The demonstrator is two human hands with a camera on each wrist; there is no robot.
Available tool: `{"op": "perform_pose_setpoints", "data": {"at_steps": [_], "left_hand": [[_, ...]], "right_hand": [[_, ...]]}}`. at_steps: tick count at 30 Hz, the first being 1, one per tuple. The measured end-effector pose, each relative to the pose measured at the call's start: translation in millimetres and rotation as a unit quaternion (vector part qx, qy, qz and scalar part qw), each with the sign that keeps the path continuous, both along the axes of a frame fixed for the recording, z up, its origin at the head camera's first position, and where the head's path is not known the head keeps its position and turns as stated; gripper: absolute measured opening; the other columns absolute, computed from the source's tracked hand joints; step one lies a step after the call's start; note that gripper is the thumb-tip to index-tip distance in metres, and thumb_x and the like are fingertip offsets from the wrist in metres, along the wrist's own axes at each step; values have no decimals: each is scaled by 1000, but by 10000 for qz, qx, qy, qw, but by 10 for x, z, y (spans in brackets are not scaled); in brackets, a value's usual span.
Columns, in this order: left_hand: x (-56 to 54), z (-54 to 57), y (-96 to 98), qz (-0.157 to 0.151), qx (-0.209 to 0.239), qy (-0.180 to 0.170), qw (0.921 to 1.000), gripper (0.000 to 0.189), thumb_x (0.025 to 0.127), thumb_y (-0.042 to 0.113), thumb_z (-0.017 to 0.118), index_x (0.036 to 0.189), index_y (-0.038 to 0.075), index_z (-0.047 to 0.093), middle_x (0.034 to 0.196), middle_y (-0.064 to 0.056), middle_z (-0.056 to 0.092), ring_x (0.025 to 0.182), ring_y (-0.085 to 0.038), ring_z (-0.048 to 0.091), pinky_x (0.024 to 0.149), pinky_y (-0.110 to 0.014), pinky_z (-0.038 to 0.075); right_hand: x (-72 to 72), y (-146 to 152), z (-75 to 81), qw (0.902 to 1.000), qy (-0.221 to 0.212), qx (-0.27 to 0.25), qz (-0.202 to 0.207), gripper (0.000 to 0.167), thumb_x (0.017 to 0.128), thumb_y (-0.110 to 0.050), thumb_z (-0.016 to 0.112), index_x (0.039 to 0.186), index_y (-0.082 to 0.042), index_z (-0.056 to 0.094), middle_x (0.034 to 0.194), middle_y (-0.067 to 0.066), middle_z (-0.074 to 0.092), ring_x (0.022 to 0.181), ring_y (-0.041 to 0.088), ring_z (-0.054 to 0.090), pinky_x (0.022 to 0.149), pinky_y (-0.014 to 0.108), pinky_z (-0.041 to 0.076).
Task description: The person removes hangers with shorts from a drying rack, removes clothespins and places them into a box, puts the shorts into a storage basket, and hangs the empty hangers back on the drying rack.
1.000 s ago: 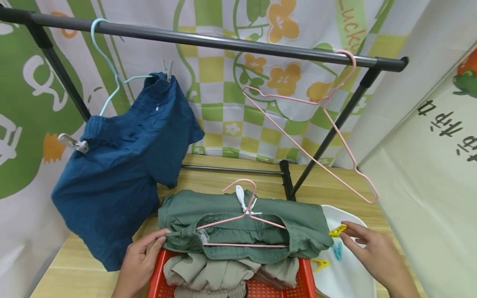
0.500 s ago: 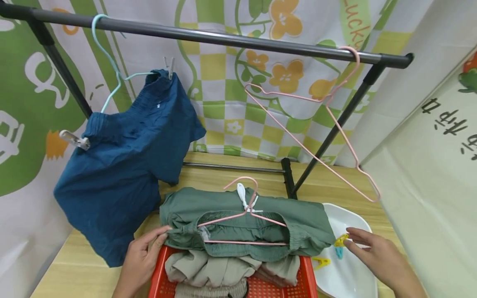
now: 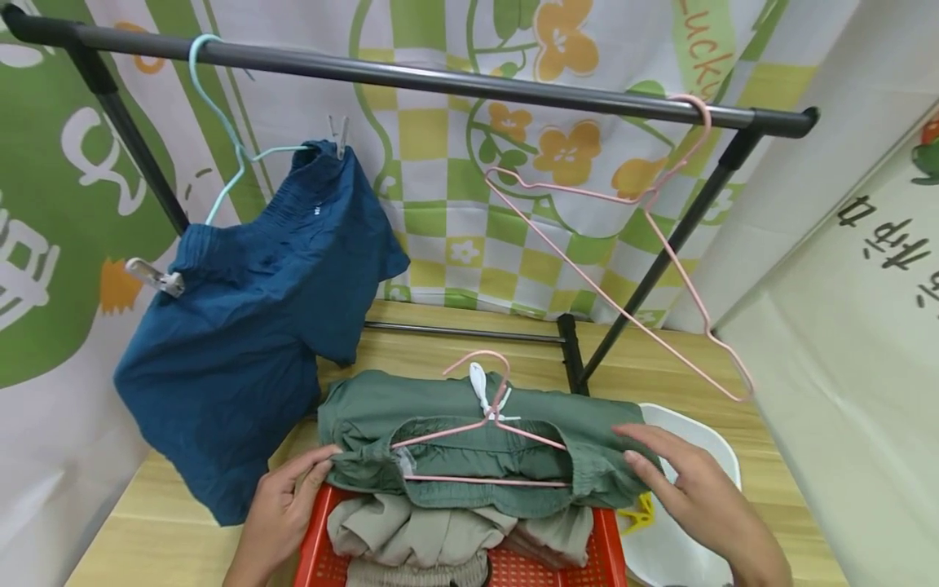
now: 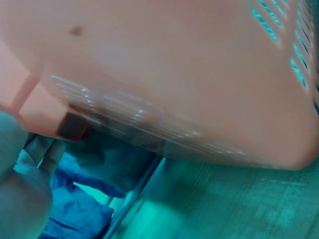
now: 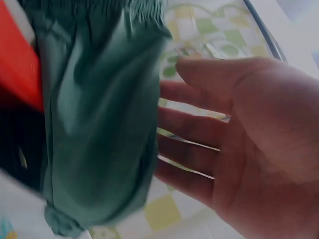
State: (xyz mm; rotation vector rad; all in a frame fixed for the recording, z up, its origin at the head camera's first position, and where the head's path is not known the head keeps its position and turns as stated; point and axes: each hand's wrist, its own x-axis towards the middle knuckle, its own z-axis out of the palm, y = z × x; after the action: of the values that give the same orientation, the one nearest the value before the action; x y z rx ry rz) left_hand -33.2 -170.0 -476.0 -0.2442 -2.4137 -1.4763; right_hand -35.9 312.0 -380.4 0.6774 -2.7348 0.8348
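Folded green shorts (image 3: 484,391) lie across the back of the red basket (image 3: 315,538), a pink hanger (image 3: 493,414) inside their waistband. At their left end, my left hand (image 3: 282,509) pinches the waistband between thumb and fingers. My right hand (image 3: 693,485) is beside their right end with fingers extended and nothing held; in the right wrist view its fingers reach behind the green fabric (image 5: 99,119). Yellow clothespins (image 3: 640,514) lie in the white basin (image 3: 719,444), partly hidden by the shorts and hand.
Blue shorts (image 3: 249,326) hang at the left by grey clothespins (image 3: 156,278) on a mint hanger (image 3: 220,122). A second pink hanger (image 3: 616,302) hangs from the black rack (image 3: 440,79). Beige clothes (image 3: 425,530) fill part of the basket. A patterned curtain stands behind.
My right hand has let go of a yellow clothespin over the basin and moved left to the shorts' right end. The left hand keeps its pinch. The view has shifted slightly.
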Motion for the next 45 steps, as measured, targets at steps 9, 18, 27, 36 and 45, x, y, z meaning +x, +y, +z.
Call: {"op": "perform_pose_setpoints", "data": {"at_steps": [9,18,27,36,45], "left_hand": [[-13,64,-15,-238,-142,8,9996,24,101,0,63,120,7,76,117,-4,74,108,-7,66,89,-12,49],[-3,181,-27,-608,-125,40,9981,25,99,-1,65,119,9,76,116,-1,74,107,-8,67,89,-14,50],[37,298,-10,-1014,-133,215,9945,29,99,-4,64,123,9,74,120,-4,73,109,-11,67,90,-16,51],[-22,342,-93,-1000,-141,702,9924,32,93,-13,65,117,5,76,74,11,65,69,5,57,69,-10,49],[-11,338,-122,-781,-194,423,9959,29,97,-9,65,116,10,77,71,14,60,60,5,48,59,-14,47]], "right_hand": [[-18,-149,-31,9939,-986,314,375,31,105,-11,61,136,-13,67,126,-4,69,113,17,65,89,39,57],[-72,-193,-118,9944,-798,-41,691,20,100,1,64,111,-14,72,102,-14,65,89,5,62,71,31,56],[-63,-125,-159,9961,193,-660,553,40,91,19,63,107,-18,67,88,-15,54,74,4,50,63,20,39],[-60,13,-136,9931,572,-874,526,45,87,23,64,108,-16,68,94,-9,63,81,7,57,72,18,44],[-39,170,-83,9912,343,-1159,531,44,88,26,58,107,-12,68,93,-6,65,80,8,56,72,18,46]]}}
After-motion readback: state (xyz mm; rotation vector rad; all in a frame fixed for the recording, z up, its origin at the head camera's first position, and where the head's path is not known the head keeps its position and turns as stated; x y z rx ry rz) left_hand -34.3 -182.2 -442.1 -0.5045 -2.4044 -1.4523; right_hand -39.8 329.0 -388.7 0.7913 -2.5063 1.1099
